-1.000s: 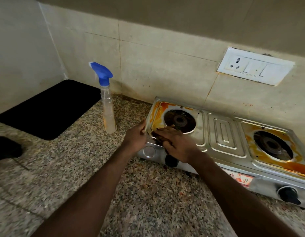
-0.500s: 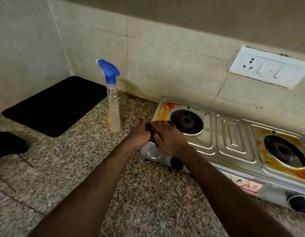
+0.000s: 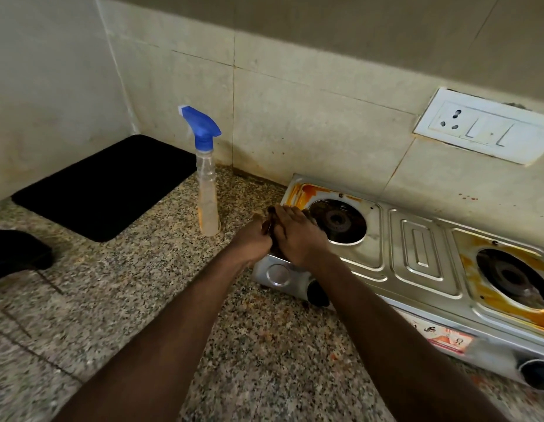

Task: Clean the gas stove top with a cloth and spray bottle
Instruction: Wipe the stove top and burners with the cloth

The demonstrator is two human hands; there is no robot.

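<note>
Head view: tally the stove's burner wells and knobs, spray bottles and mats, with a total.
Round dark burner wells: 2
Black round control knobs: 2
Clear plastic spray bottle with blue trigger: 1
Black rectangular mat: 1
Total: 6

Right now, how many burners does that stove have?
2. The left burner opens just beyond the right hand. The right burner lies at the stove's far end, ringed by orange stains. None looks hidden.
</note>
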